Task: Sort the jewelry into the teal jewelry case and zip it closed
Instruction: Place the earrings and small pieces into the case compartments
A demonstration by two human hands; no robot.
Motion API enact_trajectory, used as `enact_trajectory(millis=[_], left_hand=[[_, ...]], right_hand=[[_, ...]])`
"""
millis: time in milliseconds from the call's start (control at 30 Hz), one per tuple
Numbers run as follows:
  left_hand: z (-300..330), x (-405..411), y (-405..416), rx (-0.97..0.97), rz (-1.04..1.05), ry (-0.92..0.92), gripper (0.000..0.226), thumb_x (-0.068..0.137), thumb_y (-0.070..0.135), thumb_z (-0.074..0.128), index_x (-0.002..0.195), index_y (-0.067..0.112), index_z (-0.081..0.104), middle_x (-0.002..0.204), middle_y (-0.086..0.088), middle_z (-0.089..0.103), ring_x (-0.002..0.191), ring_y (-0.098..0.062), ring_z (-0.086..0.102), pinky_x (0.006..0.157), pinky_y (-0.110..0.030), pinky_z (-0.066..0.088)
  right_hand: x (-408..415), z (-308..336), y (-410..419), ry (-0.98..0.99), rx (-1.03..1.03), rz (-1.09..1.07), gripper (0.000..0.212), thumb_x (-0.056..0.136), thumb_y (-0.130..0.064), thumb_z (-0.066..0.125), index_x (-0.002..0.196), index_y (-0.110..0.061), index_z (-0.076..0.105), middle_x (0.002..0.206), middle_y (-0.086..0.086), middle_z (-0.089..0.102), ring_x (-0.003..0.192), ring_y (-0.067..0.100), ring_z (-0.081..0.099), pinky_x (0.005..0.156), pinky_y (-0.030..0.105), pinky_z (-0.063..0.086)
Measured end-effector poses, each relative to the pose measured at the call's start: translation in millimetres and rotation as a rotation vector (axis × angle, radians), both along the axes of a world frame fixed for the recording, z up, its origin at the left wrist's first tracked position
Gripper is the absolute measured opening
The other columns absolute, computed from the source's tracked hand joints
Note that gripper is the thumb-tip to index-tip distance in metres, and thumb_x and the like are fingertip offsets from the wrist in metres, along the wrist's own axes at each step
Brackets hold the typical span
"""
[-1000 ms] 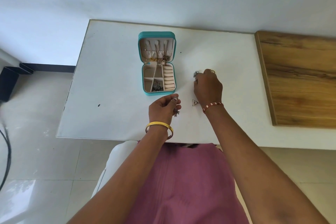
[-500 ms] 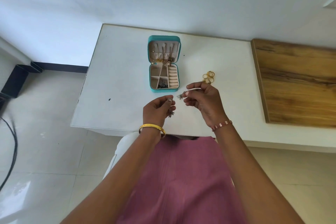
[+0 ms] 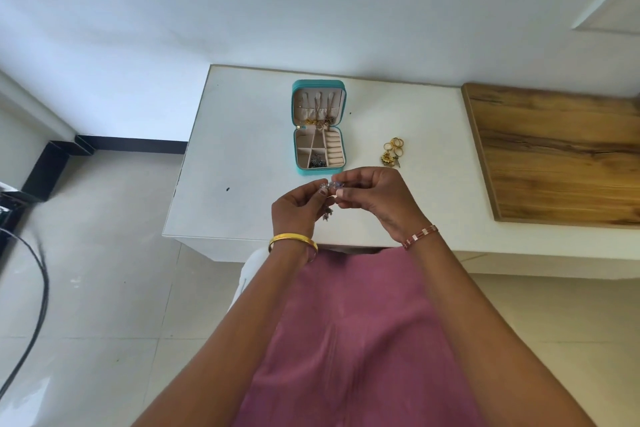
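Note:
The teal jewelry case lies open on the white table, lid propped at the back with gold pieces hanging in it and dark pieces in a front compartment. A heap of gold rings and charms lies to its right. In front of the case my left hand and my right hand meet above the table. Both pinch small silver jewelry pieces between fingertips, and another piece dangles below my left fingers.
A wooden board covers the table's right part. The wall runs close behind the table. Tiled floor and a black cable lie at the left. My lap in pink cloth is below the table's near edge.
My right hand lifted a silver piece off the table by the gold rings and carried it left to my left hand. The camera view tilted back, uncovering the gold heap.

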State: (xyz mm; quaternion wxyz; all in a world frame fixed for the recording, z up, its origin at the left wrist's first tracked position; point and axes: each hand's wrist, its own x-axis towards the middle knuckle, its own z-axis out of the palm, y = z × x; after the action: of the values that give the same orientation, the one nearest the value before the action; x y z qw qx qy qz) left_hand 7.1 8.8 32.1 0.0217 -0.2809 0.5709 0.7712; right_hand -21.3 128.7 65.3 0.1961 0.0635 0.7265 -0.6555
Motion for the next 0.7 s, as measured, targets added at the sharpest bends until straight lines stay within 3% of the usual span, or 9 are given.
enact_trajectory(millis=[100,200,300,467,600,700], left_hand=[[0,5,-5,0.015,0.016,0.016,0.017,0.083,-0.003,0.059,0.099,0.000,0.065,0.065,0.002,0.070,0.056,-0.005,0.067,0.058,-0.015,0.054],[-1,6,-9,0.029,0.046,0.026,0.017,0.082,-0.003,0.060,0.096,0.006,0.066,0.058,0.011,0.069,0.057,-0.004,0.066,0.062,-0.015,0.055],[-2,3,-14,0.031,0.074,0.033,0.022,0.081,-0.002,0.062,0.099,0.009,0.067,0.059,0.011,0.070,0.060,-0.008,0.065,0.067,-0.018,0.056],[-1,-9,-23,0.071,0.063,0.056,0.022,0.081,-0.003,0.061,0.094,0.013,0.068,0.062,0.008,0.071,0.061,-0.011,0.066,0.070,-0.021,0.057],[4,-28,-27,0.138,0.059,0.071,0.019,0.081,-0.006,0.059,0.096,0.003,0.067,0.067,0.002,0.071,0.065,-0.012,0.067,0.073,-0.026,0.058],[6,-51,-31,0.112,0.058,0.060,0.024,0.083,-0.006,0.057,0.107,-0.004,0.063,0.088,-0.012,0.068,0.080,-0.024,0.065,0.083,-0.033,0.056]], right_hand=[[2,3,-9,0.077,0.163,0.010,0.018,0.077,0.004,0.067,0.095,0.003,0.068,0.082,0.015,0.068,0.053,0.011,0.062,0.059,0.019,0.056],[3,1,-18,0.151,0.299,0.020,0.013,0.079,-0.002,0.068,0.091,0.001,0.070,0.081,0.019,0.069,0.053,0.016,0.058,0.059,0.022,0.054],[3,-2,-27,0.203,0.367,0.022,0.012,0.080,-0.004,0.068,0.090,0.000,0.071,0.081,0.019,0.070,0.062,0.021,0.059,0.069,0.034,0.055],[-5,-4,-36,0.219,0.349,-0.026,0.009,0.079,-0.005,0.068,0.088,-0.001,0.070,0.079,0.007,0.065,0.072,0.019,0.062,0.078,0.033,0.054],[-22,-4,-43,0.196,0.259,-0.063,0.010,0.081,0.000,0.065,0.090,0.002,0.068,0.083,0.015,0.068,0.072,0.022,0.065,0.075,0.031,0.058],[-46,-6,-48,0.184,0.238,-0.071,0.012,0.082,0.001,0.063,0.093,0.005,0.067,0.091,0.023,0.069,0.074,0.027,0.067,0.076,0.035,0.058]])
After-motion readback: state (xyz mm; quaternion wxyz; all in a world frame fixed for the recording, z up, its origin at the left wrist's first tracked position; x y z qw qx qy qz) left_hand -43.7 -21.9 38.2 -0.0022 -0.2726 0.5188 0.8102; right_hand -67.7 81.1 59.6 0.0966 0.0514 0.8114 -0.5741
